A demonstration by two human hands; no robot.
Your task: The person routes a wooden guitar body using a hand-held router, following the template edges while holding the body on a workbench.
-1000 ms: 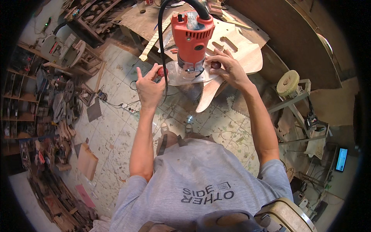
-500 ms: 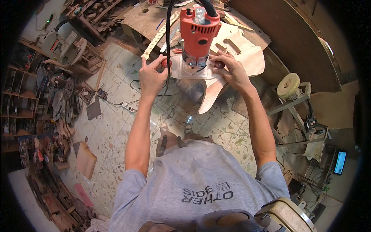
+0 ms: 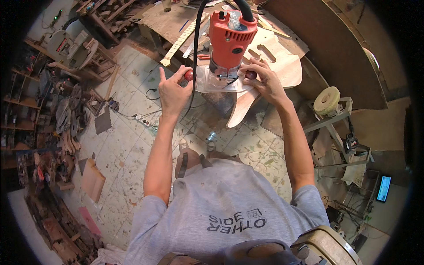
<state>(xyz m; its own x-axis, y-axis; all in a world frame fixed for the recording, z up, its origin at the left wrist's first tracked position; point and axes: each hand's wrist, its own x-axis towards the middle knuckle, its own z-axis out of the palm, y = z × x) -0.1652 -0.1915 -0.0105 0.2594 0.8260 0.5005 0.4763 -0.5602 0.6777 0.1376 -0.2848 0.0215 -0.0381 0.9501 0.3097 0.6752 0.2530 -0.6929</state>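
The orange router (image 3: 233, 39) stands upright over the near edge of a guitar-shaped wooden body (image 3: 287, 66), which lies on the tabletop (image 3: 152, 18) with one horn jutting toward the person. Left hand (image 3: 174, 95): fingers pinching the red knob (image 3: 189, 75), one finger raised clear. Right hand (image 3: 268, 86): fingers gripping the dark red knob (image 3: 251, 74). The clear base plate (image 3: 204, 83) overhangs the wood at the left; whether it sits fully flat cannot be told, and the bit is not discernible. Recommended: bear down chiefly through the right hand, on the supported side, lest the plate tip; use the left to steer level; route the black cord (image 3: 195, 48), which crosses the plate beside the left knob, clear of the cut.
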